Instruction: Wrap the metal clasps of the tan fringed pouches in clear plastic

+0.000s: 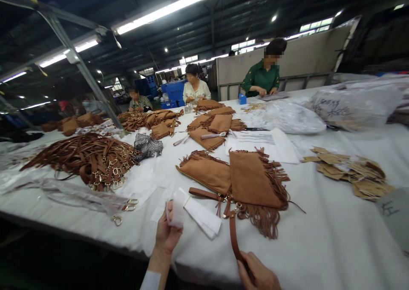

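Note:
My left hand (168, 232) is closed on a thin white paper sheet (175, 213) at the table's near edge. Between the fingers of my right hand (257, 271) is a brown leather wrist strap (234, 234). The strap runs up to the corner of a brown fringed pouch (252, 179), which lies flat with its fringe toward the right and front. A second brown pouch (204, 170) lies partly under it, with its own strap (204, 192) to the left. Beside my left hand is a stack of folded white paper strips (203, 215).
Brown straps with gold clasps (92, 158) are heaped at left, near plastic-wrapped straps (79, 194). More fringed pouches (212, 126) lie farther back. Cardboard tags (354, 170) and filled plastic bags (358, 104) are at right. Several co-workers sit or stand across the white-covered table (319, 239).

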`<state>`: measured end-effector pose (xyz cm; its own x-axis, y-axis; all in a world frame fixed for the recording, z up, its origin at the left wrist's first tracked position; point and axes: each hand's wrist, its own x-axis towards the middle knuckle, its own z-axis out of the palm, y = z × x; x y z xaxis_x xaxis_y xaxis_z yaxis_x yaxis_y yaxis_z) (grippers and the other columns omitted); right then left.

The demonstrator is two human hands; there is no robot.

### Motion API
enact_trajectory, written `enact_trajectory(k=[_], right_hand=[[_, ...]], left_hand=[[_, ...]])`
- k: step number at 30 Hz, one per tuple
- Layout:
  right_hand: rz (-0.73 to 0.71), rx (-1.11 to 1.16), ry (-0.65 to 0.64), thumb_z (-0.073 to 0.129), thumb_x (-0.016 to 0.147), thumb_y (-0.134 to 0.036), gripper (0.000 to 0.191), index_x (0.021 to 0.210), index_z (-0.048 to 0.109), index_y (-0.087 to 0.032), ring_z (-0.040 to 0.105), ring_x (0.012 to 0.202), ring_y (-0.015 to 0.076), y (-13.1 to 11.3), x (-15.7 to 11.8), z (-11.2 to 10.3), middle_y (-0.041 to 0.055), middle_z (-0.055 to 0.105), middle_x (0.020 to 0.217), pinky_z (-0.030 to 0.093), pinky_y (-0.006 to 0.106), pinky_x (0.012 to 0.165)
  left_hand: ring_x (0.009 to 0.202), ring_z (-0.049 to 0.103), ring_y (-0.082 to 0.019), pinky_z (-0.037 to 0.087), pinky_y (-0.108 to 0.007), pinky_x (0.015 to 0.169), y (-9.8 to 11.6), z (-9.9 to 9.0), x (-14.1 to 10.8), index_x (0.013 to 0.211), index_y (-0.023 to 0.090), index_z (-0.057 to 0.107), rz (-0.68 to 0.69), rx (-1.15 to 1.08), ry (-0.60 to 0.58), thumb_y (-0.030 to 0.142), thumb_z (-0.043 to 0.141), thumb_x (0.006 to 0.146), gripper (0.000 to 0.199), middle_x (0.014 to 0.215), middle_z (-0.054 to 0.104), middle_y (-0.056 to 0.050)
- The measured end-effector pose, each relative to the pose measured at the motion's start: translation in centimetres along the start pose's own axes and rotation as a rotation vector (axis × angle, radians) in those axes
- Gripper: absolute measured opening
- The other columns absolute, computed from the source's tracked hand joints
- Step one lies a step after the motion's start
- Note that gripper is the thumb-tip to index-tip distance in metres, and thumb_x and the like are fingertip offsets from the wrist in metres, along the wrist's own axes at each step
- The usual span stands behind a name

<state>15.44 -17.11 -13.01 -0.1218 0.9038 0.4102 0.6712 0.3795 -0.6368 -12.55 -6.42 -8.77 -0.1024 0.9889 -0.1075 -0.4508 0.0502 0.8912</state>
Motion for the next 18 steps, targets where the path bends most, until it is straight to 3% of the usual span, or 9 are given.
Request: enact_trajectory(k=[3, 8, 11, 13, 16, 18], right_hand=[[0.018, -0.001, -0.003, 0.043, 0.092, -0.029, 0.022, 0.100, 0.061, -0.022, 0.066, 0.069, 0.0160, -0.2, 0.0, 0.0, 0.0026, 0.066, 0.077, 0.052, 0.023, 0.060], [0.189, 0.147, -0.045, 0.045, 0.090, -0.039, 0.027, 0.092, 0.065, -0.021, 0.064, 0.070, 0.0177, -0.9, 0.6, -0.6, 0.0032, 0.066, 0.078, 0.050, 0.025, 0.062], [0.409, 0.433, -0.101, 0.049, 0.086, -0.050, 0.036, 0.081, 0.067, -0.018, 0.060, 0.064, 0.0181, -1.6, 1.4, -1.5, 0.0027, 0.064, 0.069, 0.048, 0.027, 0.060], [0.544, 0.676, -0.095, 0.053, 0.083, -0.055, 0.041, 0.083, 0.068, -0.017, 0.059, 0.068, 0.0191, -2.3, 1.9, -2.2, 0.0033, 0.065, 0.070, 0.049, 0.028, 0.065], [0.649, 0.956, -0.092, 0.063, 0.076, -0.056, 0.046, 0.102, 0.068, -0.017, 0.060, 0.083, 0.0223, -3.8, 2.2, -2.7, 0.0041, 0.067, 0.080, 0.047, 0.033, 0.080], [0.670, 1.052, -0.160, 0.065, 0.075, -0.055, 0.046, 0.102, 0.068, -0.017, 0.059, 0.082, 0.0225, -4.7, 2.1, -2.8, 0.0039, 0.067, 0.078, 0.047, 0.034, 0.080]], left_hand=[[0.036, 0.034, -0.005, 0.029, -0.018, 0.037, 0.7, 0.6, -2.0, 0.071, 0.020, 0.054, -0.107, 0.074, -0.054, 0.058, 0.056, 0.079, 0.039, 0.044, 0.037, 0.008], [0.041, 0.040, -0.006, 0.029, -0.018, 0.040, 0.1, 2.7, -3.1, 0.074, 0.017, 0.054, -0.186, 0.301, -0.050, 0.055, 0.065, 0.072, 0.039, 0.051, 0.046, 0.007], [0.035, 0.033, -0.006, 0.023, -0.018, 0.035, -1.0, 3.5, -4.0, 0.065, 0.018, 0.051, -0.159, 0.574, -0.040, 0.058, 0.061, 0.071, 0.041, 0.043, 0.036, 0.010], [0.035, 0.034, -0.007, 0.024, -0.019, 0.036, -2.0, 4.3, -5.0, 0.061, 0.018, 0.052, -0.122, 0.686, -0.086, 0.056, 0.059, 0.073, 0.040, 0.042, 0.037, 0.009], [0.039, 0.038, -0.009, 0.028, -0.020, 0.040, -3.3, 6.1, -6.2, 0.062, 0.017, 0.056, -0.096, 0.711, -0.188, 0.053, 0.055, 0.077, 0.039, 0.044, 0.043, 0.006], [0.042, 0.039, -0.009, 0.029, -0.021, 0.042, -4.1, 7.6, -6.6, 0.063, 0.017, 0.057, -0.074, 0.691, -0.222, 0.053, 0.055, 0.078, 0.039, 0.045, 0.044, 0.006]])
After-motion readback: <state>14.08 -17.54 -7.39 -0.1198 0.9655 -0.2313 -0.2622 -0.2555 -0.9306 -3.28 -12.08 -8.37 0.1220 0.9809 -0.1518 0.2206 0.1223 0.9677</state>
